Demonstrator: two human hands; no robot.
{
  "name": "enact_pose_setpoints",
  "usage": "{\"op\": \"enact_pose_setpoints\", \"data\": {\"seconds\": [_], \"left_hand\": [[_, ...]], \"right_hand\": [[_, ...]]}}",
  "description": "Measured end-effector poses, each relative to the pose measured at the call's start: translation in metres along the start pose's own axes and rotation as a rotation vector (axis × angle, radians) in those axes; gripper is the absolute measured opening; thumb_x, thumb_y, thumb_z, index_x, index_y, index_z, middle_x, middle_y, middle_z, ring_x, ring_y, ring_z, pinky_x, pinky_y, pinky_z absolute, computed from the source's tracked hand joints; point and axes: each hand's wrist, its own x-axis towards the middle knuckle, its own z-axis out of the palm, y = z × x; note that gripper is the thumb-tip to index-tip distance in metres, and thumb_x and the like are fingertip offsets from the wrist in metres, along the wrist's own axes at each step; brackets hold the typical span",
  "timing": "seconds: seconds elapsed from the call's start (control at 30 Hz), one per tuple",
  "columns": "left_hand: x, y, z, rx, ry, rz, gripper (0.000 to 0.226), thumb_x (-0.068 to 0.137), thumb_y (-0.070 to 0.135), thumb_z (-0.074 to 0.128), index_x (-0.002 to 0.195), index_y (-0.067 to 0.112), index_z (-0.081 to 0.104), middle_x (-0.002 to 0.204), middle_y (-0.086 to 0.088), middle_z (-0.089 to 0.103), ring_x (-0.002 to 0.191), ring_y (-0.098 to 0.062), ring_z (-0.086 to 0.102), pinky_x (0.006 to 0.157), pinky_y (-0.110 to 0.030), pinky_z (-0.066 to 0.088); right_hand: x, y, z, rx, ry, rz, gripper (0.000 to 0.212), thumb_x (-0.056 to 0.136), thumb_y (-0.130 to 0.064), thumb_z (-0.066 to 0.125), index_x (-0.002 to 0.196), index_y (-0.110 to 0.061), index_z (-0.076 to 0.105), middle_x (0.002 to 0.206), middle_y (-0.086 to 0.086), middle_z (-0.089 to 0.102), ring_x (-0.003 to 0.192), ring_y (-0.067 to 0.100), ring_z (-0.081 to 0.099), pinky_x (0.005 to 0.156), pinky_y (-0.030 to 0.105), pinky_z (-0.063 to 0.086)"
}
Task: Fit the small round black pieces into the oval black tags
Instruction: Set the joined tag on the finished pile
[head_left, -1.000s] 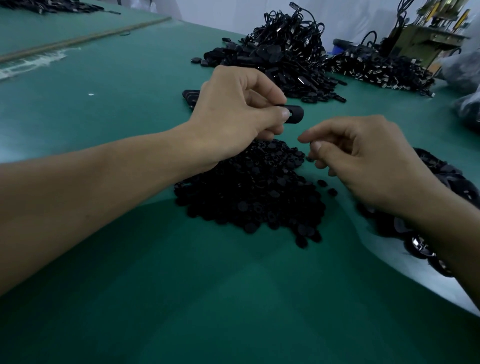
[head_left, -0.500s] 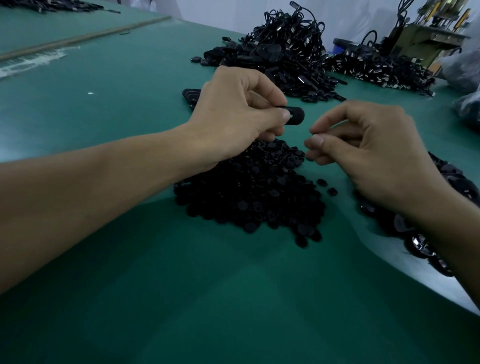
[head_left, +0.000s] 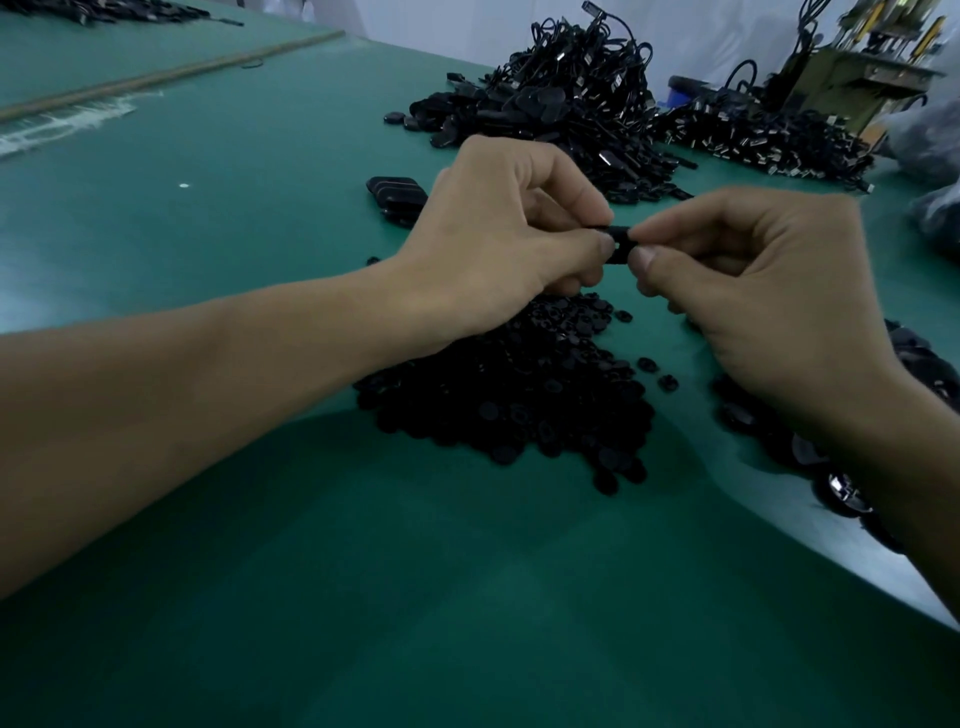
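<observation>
Head view: the green table (head_left: 208, 218) fills the frame, its right edge cut off. At the back a tangled heap of corded tags (head_left: 561, 93) blurs into one black mass. The pile of small round black pieces (head_left: 519, 400) lies under both wrists, partly hidden. Above it, the left hand (head_left: 498, 234) pinches the oval black tag (head_left: 618, 241) between thumb and curled fingers. The right hand (head_left: 769, 280) nips the tag's free end, and its fingertips hide any round piece there.
</observation>
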Motion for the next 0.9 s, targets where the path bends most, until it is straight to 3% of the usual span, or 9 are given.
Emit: {"op": "enact_pose_setpoints", "data": {"seconds": [0.3, 0.5, 0.63, 0.7, 0.8, 0.9], "left_hand": [[-0.001, 0.0, 0.001, 0.09, -0.044, 0.054, 0.009, 0.084, 0.004, 0.077, 0.087, 0.01, 0.071, 0.073, -0.006, 0.076, 0.069, -0.021, 0.075, 0.072, -0.036, 0.063], [-0.003, 0.002, 0.002, 0.165, -0.069, 0.093, 0.018, 0.081, 0.006, 0.077, 0.094, 0.018, 0.072, 0.087, -0.001, 0.076, 0.081, -0.011, 0.074, 0.08, -0.038, 0.062], [-0.006, 0.004, 0.004, 0.229, -0.054, 0.147, 0.017, 0.083, 0.004, 0.073, 0.094, 0.016, 0.072, 0.084, 0.004, 0.074, 0.076, -0.006, 0.072, 0.075, -0.027, 0.06], [-0.007, 0.005, 0.005, 0.257, -0.036, 0.165, 0.016, 0.084, 0.004, 0.071, 0.095, 0.015, 0.07, 0.083, 0.006, 0.073, 0.075, -0.004, 0.07, 0.073, -0.021, 0.058], [-0.007, 0.008, 0.006, 0.272, 0.001, 0.186, 0.014, 0.087, 0.007, 0.071, 0.099, 0.013, 0.069, 0.086, 0.003, 0.073, 0.075, -0.006, 0.07, 0.075, -0.022, 0.058], [-0.007, 0.011, 0.006, 0.282, 0.029, 0.187, 0.014, 0.088, 0.008, 0.072, 0.1, 0.014, 0.071, 0.087, 0.004, 0.072, 0.076, -0.007, 0.07, 0.077, -0.025, 0.059]], "right_hand": [[0.0, -0.004, 0.003, 0.012, -0.035, 0.021, 0.018, 0.086, -0.01, 0.076, 0.086, -0.027, 0.07, 0.075, -0.004, 0.073, 0.071, 0.008, 0.071, 0.067, 0.023, 0.059], [-0.001, -0.004, -0.001, -0.007, -0.001, 0.057, 0.032, 0.085, -0.01, 0.077, 0.08, -0.027, 0.049, 0.075, 0.0, 0.073, 0.071, 0.011, 0.073, 0.071, 0.039, 0.061], [-0.001, -0.004, 0.001, -0.039, -0.021, 0.052, 0.034, 0.083, -0.007, 0.077, 0.076, -0.02, 0.047, 0.075, -0.003, 0.073, 0.072, 0.016, 0.072, 0.072, 0.047, 0.06], [-0.001, -0.004, 0.001, -0.024, -0.029, 0.042, 0.036, 0.083, -0.005, 0.076, 0.073, -0.02, 0.045, 0.075, 0.0, 0.072, 0.072, 0.019, 0.071, 0.071, 0.048, 0.059], [0.0, -0.006, 0.0, 0.047, -0.028, 0.023, 0.039, 0.086, -0.002, 0.073, 0.072, -0.022, 0.043, 0.081, 0.007, 0.071, 0.076, 0.033, 0.067, 0.066, 0.049, 0.057], [0.001, -0.007, -0.002, 0.063, -0.023, 0.015, 0.039, 0.087, 0.0, 0.072, 0.072, -0.021, 0.042, 0.082, 0.008, 0.07, 0.076, 0.028, 0.068, 0.066, 0.039, 0.058]]}}
